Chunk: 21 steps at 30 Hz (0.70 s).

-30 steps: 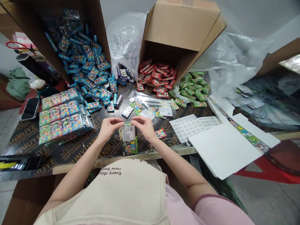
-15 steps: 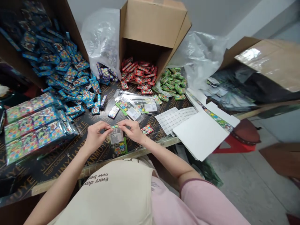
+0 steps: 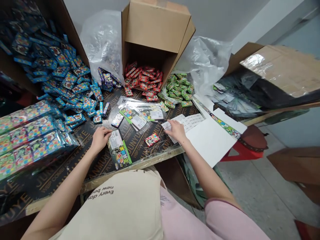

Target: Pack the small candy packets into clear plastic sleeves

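My left hand (image 3: 100,139) is closed at the upper left corner of a printed packaging bag (image 3: 122,154), black and green with a pale label panel, which lies near the table's front edge. Over to the right, my right hand (image 3: 177,131) has its thumb and fingers at the left edge of a white sheet of small printed labels (image 3: 192,121). Between the hands lies one small red candy box (image 3: 152,139). Behind them, more printed bags (image 3: 137,116) are spread in a loose stack, with a dark-sided small box (image 3: 117,119) beside it.
Blue boxes (image 3: 72,83) spill from a carton at left, near wrapped multipacks (image 3: 32,140). Red boxes (image 3: 147,80) sit in the cardboard carton (image 3: 152,30), green ones (image 3: 178,87) beside it. White card sheets (image 3: 210,143) overhang the front edge at right.
My right hand has left the top of the printed bag and moved right to the label sheet. My left hand stays at the bag, which now lies flatter and more visible. The view has shifted slightly.
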Each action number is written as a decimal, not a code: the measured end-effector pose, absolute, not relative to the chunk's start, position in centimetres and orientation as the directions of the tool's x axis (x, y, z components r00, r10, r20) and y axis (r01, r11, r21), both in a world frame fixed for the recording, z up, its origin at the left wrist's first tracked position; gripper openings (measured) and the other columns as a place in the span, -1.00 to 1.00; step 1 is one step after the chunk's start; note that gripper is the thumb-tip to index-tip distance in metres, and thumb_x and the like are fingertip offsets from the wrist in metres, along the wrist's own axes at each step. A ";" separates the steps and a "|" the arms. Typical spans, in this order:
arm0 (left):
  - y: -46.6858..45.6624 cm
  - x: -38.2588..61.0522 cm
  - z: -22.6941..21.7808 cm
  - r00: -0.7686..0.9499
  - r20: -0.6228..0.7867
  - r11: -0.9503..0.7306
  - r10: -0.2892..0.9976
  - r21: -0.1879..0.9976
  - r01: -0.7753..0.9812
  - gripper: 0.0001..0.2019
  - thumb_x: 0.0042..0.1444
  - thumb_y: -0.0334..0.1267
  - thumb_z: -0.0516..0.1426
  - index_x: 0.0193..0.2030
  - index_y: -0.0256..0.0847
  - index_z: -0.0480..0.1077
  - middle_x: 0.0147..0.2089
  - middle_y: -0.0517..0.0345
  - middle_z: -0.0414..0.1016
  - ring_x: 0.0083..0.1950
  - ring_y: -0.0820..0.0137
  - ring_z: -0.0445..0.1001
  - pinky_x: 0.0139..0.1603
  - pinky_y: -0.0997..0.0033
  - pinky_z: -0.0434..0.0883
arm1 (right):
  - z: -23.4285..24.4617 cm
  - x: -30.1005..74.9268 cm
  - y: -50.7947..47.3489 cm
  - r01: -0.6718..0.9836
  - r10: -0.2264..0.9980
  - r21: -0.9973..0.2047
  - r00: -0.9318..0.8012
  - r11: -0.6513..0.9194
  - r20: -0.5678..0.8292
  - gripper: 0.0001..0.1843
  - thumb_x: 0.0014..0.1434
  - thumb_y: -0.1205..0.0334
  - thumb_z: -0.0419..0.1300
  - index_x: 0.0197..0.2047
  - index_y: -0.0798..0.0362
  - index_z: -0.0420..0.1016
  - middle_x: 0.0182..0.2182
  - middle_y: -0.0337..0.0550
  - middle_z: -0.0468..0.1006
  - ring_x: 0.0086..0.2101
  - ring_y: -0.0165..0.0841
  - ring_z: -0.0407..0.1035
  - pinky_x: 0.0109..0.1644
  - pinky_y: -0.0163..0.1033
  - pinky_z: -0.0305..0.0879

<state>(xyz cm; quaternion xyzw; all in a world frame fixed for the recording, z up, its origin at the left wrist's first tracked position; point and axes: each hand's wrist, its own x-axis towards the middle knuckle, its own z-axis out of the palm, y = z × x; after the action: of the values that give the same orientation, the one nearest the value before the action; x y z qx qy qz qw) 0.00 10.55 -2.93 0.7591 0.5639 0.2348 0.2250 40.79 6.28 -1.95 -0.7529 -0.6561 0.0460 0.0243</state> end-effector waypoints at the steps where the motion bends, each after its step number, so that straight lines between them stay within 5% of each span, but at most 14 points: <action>1: 10.9 -0.1 -3.5 0.241 0.061 -0.232 0.969 0.568 0.789 -0.76 0.07 -0.23 0.08 -0.28 -0.17 0.58 -0.34 0.04 0.50 -0.22 0.24 0.42 -0.16 0.28 0.36 | -2.1 40.7 5.7 0.986 0.984 -0.042 0.158 -0.162 -0.087 -0.37 0.04 0.13 0.26 0.17 0.16 0.33 -0.06 0.16 0.53 -0.03 0.01 0.38 -0.05 -0.03 0.26; 5: 11.3 -0.1 -4.1 0.230 -0.050 -0.182 0.972 0.458 0.870 -0.74 0.09 -0.25 0.05 -0.26 -0.20 0.58 -0.30 0.00 0.50 -0.19 0.21 0.42 -0.11 0.25 0.36 | -2.9 38.9 4.4 0.965 0.950 0.065 0.263 -0.255 -0.172 -0.60 0.12 0.13 0.14 -0.05 0.20 0.48 -0.30 0.13 0.60 -0.25 -0.10 0.49 -0.23 -0.20 0.24; 8: 11.0 1.3 -3.0 0.242 0.040 -0.235 0.970 0.437 0.868 -0.75 0.08 -0.20 0.09 -0.25 -0.21 0.58 -0.19 -0.08 0.50 -0.06 0.10 0.40 -0.04 0.14 0.34 | -3.5 38.0 4.4 0.967 0.957 0.059 0.254 -0.248 -0.142 -0.72 0.17 0.24 0.07 -0.24 0.22 0.54 -0.34 0.17 0.61 -0.29 -0.14 0.50 -0.26 -0.23 0.21; 11: 10.2 4.6 -1.4 0.267 0.103 -0.270 0.958 0.638 0.721 -0.73 0.07 -0.12 0.12 -0.24 -0.23 0.56 -0.11 -0.07 0.51 -0.01 0.11 0.41 0.03 0.12 0.33 | -3.6 37.7 4.3 0.973 0.967 0.033 0.230 -0.228 -0.106 -0.73 0.19 0.32 0.03 -0.30 0.22 0.55 -0.38 0.14 0.61 -0.34 -0.19 0.51 -0.29 -0.26 0.20; 13: 9.5 7.4 -0.6 0.317 -0.024 -0.153 0.948 0.840 0.521 -0.68 0.05 -0.03 0.16 -0.25 -0.24 0.54 -0.17 -0.03 0.54 -0.10 0.18 0.47 -0.02 0.18 0.37 | -3.1 37.2 3.5 0.979 0.976 0.007 0.206 -0.206 -0.066 -0.72 0.20 0.34 0.01 -0.31 0.21 0.55 -0.40 0.11 0.61 -0.36 -0.20 0.51 -0.31 -0.26 0.20; 15: 8.7 10.3 -0.1 0.373 -0.253 0.143 0.893 0.944 0.298 -0.58 -0.01 0.07 0.19 -0.21 -0.27 0.50 -0.24 -0.02 0.56 -0.20 0.24 0.51 -0.11 0.23 0.42 | -2.3 36.0 2.2 0.985 0.985 -0.025 0.169 -0.170 -0.028 -0.71 0.23 0.34 -0.01 -0.28 0.18 0.55 -0.40 0.06 0.62 -0.35 -0.23 0.51 -0.29 -0.26 0.22; 18: 7.5 14.0 -0.1 0.455 -0.519 0.558 0.723 0.828 0.056 -0.42 -0.10 0.15 0.24 -0.08 -0.28 0.41 -0.28 -0.03 0.57 -0.32 0.28 0.54 -0.25 0.25 0.47 | -1.3 33.5 -0.4 0.986 0.993 -0.143 -0.068 0.082 0.097 -0.74 0.25 0.32 0.01 -0.20 0.11 0.54 -0.32 -0.02 0.63 -0.27 -0.29 0.50 -0.16 -0.26 0.28; 21: 6.4 16.1 -0.4 0.487 -0.476 0.585 0.733 0.806 -0.092 -0.36 -0.31 -0.09 0.39 -0.06 -0.30 0.37 -0.29 0.02 0.58 -0.36 0.34 0.54 -0.29 0.35 0.47 | -0.8 31.8 -2.2 0.823 0.833 -0.269 -0.373 0.500 0.408 -0.76 0.22 0.38 0.07 -0.12 0.06 0.52 -0.19 -0.06 0.62 -0.10 -0.30 0.47 0.06 -0.19 0.27</action>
<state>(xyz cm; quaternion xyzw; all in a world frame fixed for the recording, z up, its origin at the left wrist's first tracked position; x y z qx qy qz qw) 16.14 6.42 -0.37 0.3709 0.4319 0.2649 0.7783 31.79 -2.23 -0.82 -0.4998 -0.8286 0.0102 0.2521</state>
